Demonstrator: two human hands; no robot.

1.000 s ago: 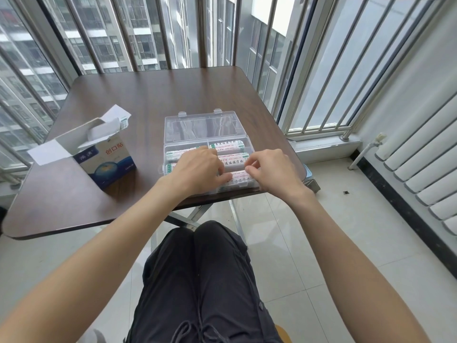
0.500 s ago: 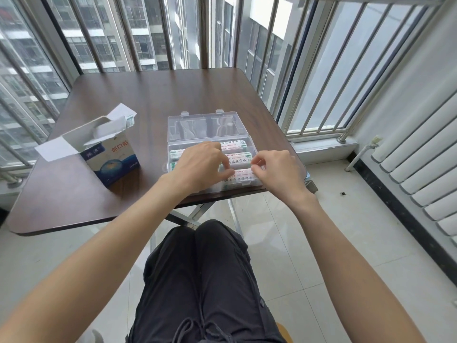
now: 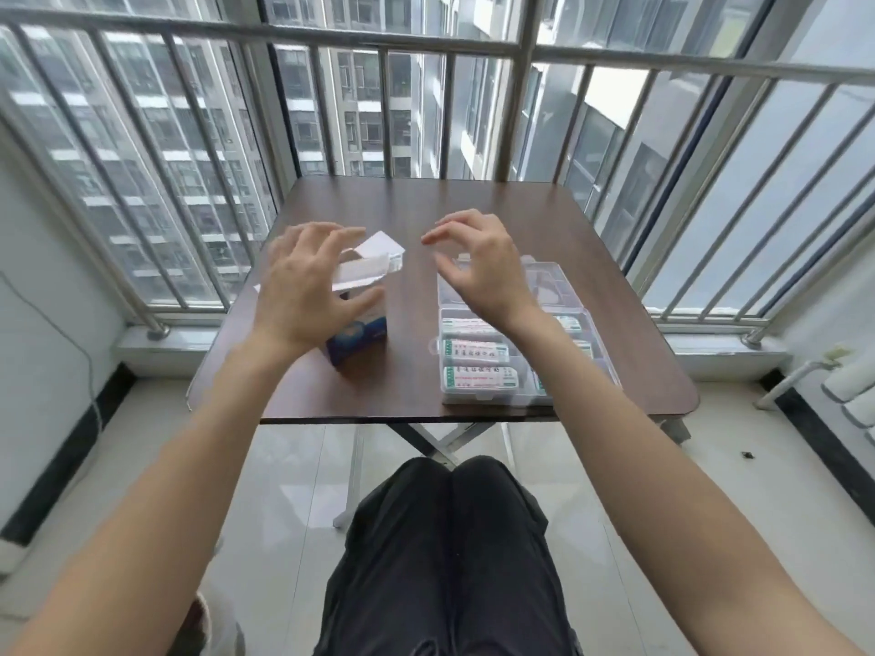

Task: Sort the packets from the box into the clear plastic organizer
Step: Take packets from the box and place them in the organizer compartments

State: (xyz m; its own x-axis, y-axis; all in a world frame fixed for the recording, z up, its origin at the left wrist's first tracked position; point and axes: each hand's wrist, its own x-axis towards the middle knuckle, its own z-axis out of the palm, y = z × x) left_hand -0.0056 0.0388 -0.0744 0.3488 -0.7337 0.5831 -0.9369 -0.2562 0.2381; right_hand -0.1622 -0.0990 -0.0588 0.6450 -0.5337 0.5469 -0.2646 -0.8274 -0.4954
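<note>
The left hand (image 3: 308,288) is raised above the table (image 3: 473,205) with its fingers spread wide and nothing in them. It hangs in front of the box (image 3: 362,331), covering most of it; the blur leaves it unclear whether any finger touches the cardboard. There is 1 box, blue on its lower face, standing on the left half of the table with its white flaps (image 3: 374,258) opened upward just past the fingertips. What lies inside it is hidden.

To the right, the right hand (image 3: 478,267) is also lifted, its fingers loosely curved and its thumb apart from them, gripping nothing. It hovers over the far part of the clear plastic organizer (image 3: 516,395), and its forearm crosses over the organizer's right side. There is 1 organizer, on the right half of the table near the front edge, with its lid (image 3: 549,281) lying open on the far side, partly hidden by the hand.

The packets (image 3: 478,350) lie in the organizer below the right wrist, apart from both hands. 3 rows of white packets with green and red print show in the left compartments, 1 behind another. More packets show at the right beside the forearm, but the arm hides too much to count them.

2 knees in dark trousers (image 3: 450,561) sit under the near edge of the table.
</note>
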